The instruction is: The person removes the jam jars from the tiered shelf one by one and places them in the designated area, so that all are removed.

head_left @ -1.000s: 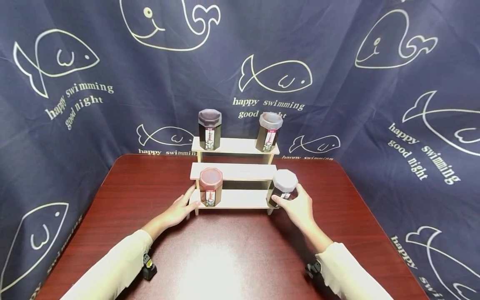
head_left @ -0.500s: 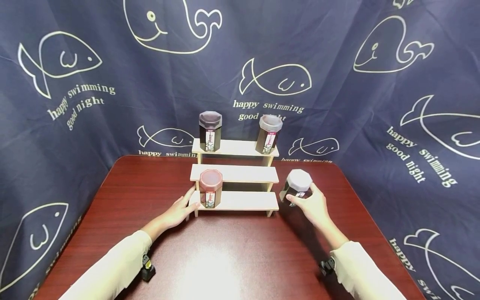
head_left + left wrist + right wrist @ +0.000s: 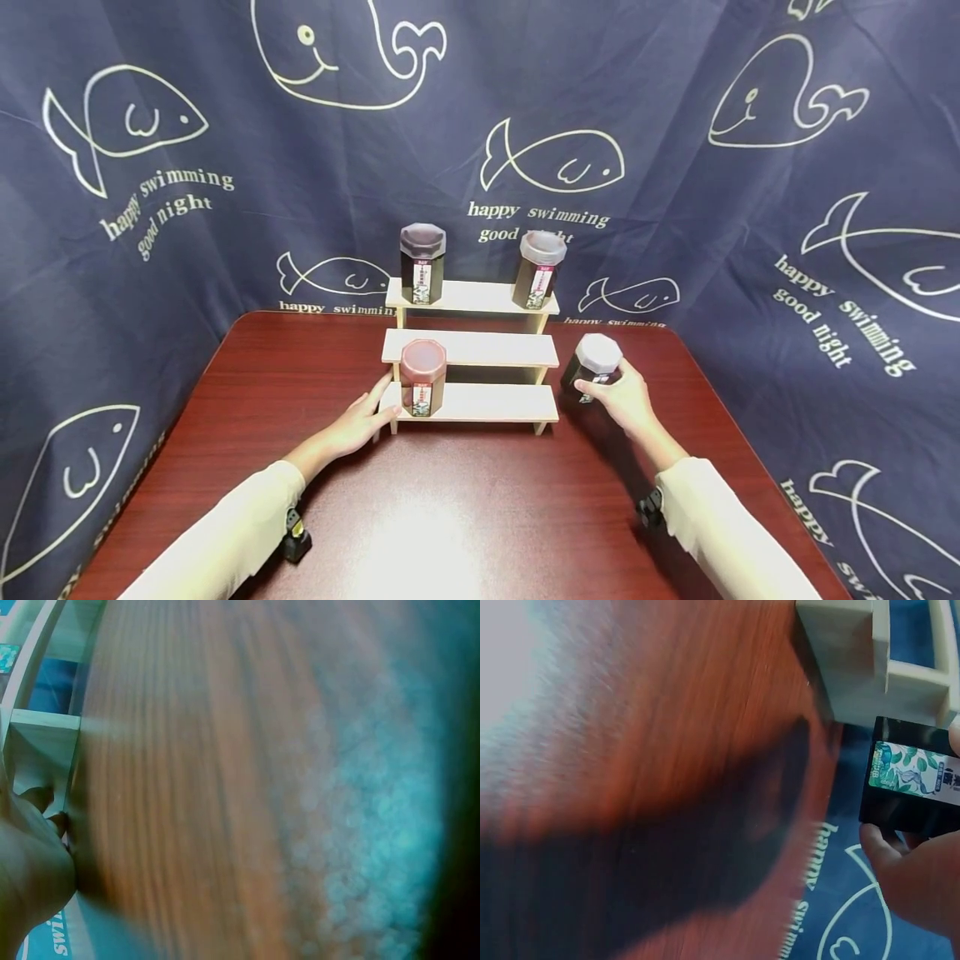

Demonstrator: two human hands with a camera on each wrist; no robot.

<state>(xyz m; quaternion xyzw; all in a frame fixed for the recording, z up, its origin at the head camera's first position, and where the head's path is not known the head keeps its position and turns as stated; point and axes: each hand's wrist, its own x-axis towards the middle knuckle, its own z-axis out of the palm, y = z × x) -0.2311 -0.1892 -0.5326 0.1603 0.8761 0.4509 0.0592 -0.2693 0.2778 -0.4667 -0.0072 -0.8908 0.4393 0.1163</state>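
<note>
A three-tier pale wooden rack (image 3: 480, 348) stands near the table's back. My right hand (image 3: 630, 405) grips a dark jar with a white lid (image 3: 598, 354) just right of the rack; the right wrist view shows its leafy label (image 3: 911, 771) between thumb and fingers. My left hand (image 3: 356, 422) touches the rack's left end, fingers extended, beside a jar with a pink lid (image 3: 423, 375) on the lowest tier. On the top tier stand a jar with a dark lid (image 3: 422, 262) at left and a jar with a pale lid (image 3: 540, 268) at right.
The red-brown table (image 3: 465, 500) runs under both arms, with glare at its front middle. A blue curtain (image 3: 697, 192) with fish drawings hangs right behind the table and at both sides.
My right hand has carried the white-lidded jar off the right end of the lowest tier, out to the right, then slightly back. The left hand has stayed at the rack.
</note>
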